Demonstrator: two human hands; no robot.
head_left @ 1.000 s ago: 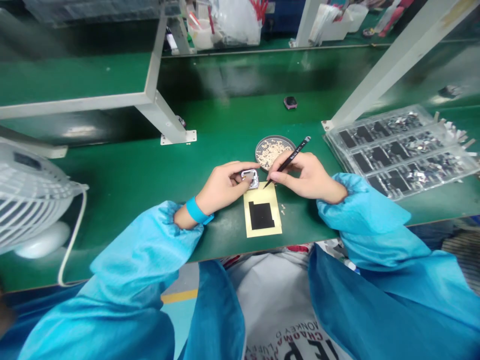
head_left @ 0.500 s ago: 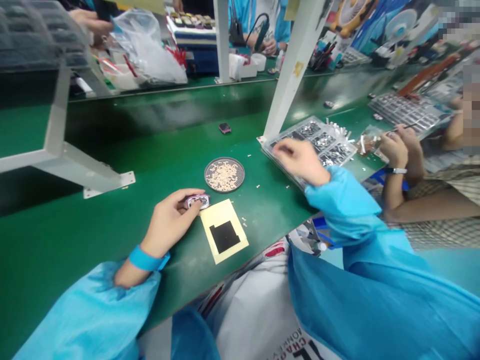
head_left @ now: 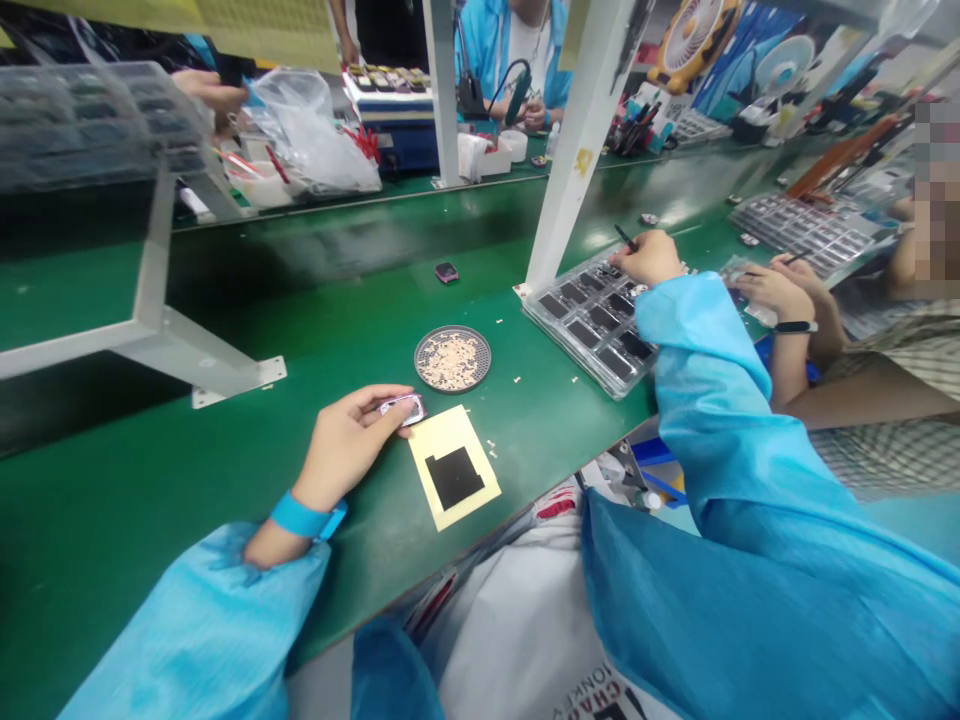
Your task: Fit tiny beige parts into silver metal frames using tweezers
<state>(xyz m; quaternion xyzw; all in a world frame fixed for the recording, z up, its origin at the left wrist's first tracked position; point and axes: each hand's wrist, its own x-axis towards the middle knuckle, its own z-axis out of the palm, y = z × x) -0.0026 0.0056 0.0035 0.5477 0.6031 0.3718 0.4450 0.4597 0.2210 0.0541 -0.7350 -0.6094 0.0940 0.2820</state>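
My left hand point(head_left: 349, 445) holds a small pink-rimmed device point(head_left: 403, 408) between thumb and fingers, low over the green table. Right of it lies a yellow sheet point(head_left: 444, 440) bearing a black square piece point(head_left: 454, 478). A round grey dish point(head_left: 453, 360) of small pale bits stands just behind. Over the back right part of the clear compartment tray point(head_left: 600, 355), my right hand point(head_left: 651, 258) is closed on a thin dark tool point(head_left: 625, 237), which points up and to the left. Dark flat parts fill the tray's compartments.
A second small device point(head_left: 446, 273) lies behind the dish. White metal posts point(head_left: 577, 150) and a frame foot point(head_left: 217, 365) stand on the table point(head_left: 360, 300). At the right, a co-worker's hands point(head_left: 780, 290) work near another tray point(head_left: 806, 225). More people sit across the bench.
My right hand has moved back and to the right, uncovering the tray's front compartments, and a dark tool now shows in it. My left hand still holds the device. The view has shifted slightly.
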